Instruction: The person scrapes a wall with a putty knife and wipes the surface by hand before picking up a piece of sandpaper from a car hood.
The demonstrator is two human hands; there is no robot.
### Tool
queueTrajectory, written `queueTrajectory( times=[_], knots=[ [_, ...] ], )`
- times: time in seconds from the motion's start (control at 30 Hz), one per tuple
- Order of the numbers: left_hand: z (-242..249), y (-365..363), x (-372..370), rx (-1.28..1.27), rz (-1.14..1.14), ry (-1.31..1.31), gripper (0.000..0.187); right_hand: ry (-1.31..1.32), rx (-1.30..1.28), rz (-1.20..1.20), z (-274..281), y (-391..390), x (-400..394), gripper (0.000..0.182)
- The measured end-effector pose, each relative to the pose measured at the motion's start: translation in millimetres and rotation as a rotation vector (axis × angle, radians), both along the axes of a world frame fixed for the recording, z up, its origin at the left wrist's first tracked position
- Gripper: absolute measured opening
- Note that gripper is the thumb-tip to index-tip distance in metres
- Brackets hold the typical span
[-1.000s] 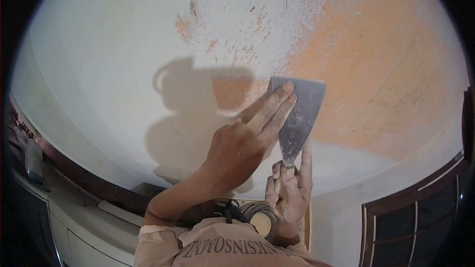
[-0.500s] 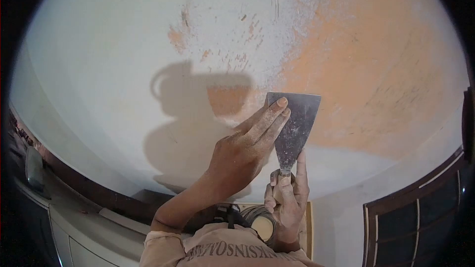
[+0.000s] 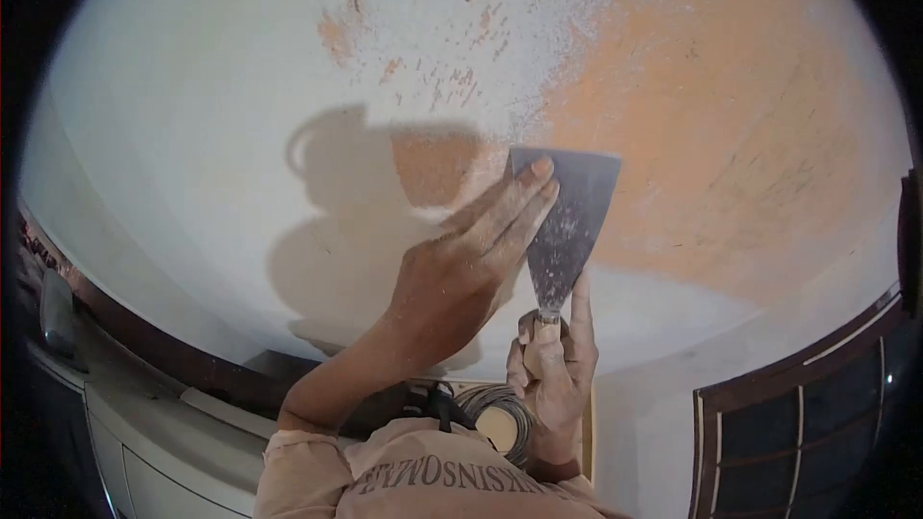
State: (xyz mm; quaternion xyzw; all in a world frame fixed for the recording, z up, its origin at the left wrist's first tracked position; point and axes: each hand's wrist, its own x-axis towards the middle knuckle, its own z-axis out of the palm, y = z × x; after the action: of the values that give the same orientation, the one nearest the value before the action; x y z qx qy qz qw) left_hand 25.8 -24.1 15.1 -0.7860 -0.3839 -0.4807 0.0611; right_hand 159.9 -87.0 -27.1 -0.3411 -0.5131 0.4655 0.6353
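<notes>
My right hand [image 3: 558, 375] is wrapped round the handle of a wide putty knife [image 3: 567, 231], one finger stretched up along its blade's edge. Two outstretched fingers of my left hand [image 3: 457, 274] lie flat on the blade's left half; its thumb is hidden. The blade points up, with its broad edge at the wall [image 3: 221, 135]. Pale dust coats my fingers, and specks of it dot the metal. Around the blade the wall is part white, part orange [image 3: 731, 135], with scraped marks between.
A coil of cable [image 3: 519, 418] lies below my hands around a pale round thing [image 3: 497, 430]. A dark-framed window or door with panes [image 3: 798, 423] is at lower right. A long grey surface [image 3: 163, 413] runs along the lower left. Shadows fall on the wall.
Both hands and the putty knife appear slightly higher in view. The wall marks have shifted up and left too, so the view itself has moved. The hold on the knife looks the same.
</notes>
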Motion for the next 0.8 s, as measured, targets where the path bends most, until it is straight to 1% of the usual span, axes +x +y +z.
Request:
queueTrajectory(
  times=[0.03,0.1,0.13,0.2,0.27,0.33,0.37,0.43,0.47,0.5,0.53,0.57,0.6,0.63,0.73,0.8],
  knots=[
    [-3,0,-2,0.006,-0.003,0.02,0.061,-0.026,0.006,0.01,3,3,-2,0.061],
    [6,-1,-8,-0.05,0.001,-0.064,0.062,-0.068,-0.018,0.016,14,3,-6,0.055],
    [9,-3,-10,-0.082,0.001,-0.106,0.062,-0.069,-0.011,0.017,15,3,-9,0.055],
    [5,-8,-13,-0.144,-0.005,-0.098,0.063,-0.077,0.034,0.031,18,7,-18,0.055],
    [2,-4,-16,-0.098,0.0,-0.065,0.064,-0.041,-0.002,0.049,9,5,-15,0.055],
    [-11,0,-16,0.006,0.0,-0.016,0.064,-0.015,-0.033,0.052,0,2,-13,0.056],
    [-13,-2,-16,-0.009,-0.014,-0.045,0.065,-0.08,-0.036,0.009,3,2,-9,0.056],
    [4,0,-15,-0.019,-0.038,-0.109,0.068,-0.061,-0.01,0.04,17,4,-7,0.056],
    [3,-1,-12,-0.019,-0.044,-0.103,0.068,-0.056,0.018,0.056,22,4,-5,0.056],
    [0,0,-12,-0.001,-0.044,-0.102,0.069,-0.092,-0.008,0.038,23,1,-6,0.056],
    [-3,1,-13,0.023,-0.041,-0.101,0.069,-0.059,-0.01,0.043,15,-2,-9,0.056],
    [-11,3,-17,0.046,-0.045,-0.046,0.069,-0.028,-0.012,0.052,2,-3,-13,0.056],
    [-9,5,-23,0.053,-0.034,-0.071,0.069,0.002,-0.018,0.064,-3,1,-19,0.057],
    [-8,6,-28,0.049,-0.027,-0.092,0.068,-0.037,-0.019,0.046,1,2,-25,0.057],
    [-1,-2,-23,-0.021,-0.017,-0.117,0.068,-0.038,-0.027,0.082,15,7,-21,0.056],
    [-2,-2,-24,-0.042,-0.027,-0.097,0.067,-0.013,-0.048,0.101,5,-1,-12,0.057]
  ],
)
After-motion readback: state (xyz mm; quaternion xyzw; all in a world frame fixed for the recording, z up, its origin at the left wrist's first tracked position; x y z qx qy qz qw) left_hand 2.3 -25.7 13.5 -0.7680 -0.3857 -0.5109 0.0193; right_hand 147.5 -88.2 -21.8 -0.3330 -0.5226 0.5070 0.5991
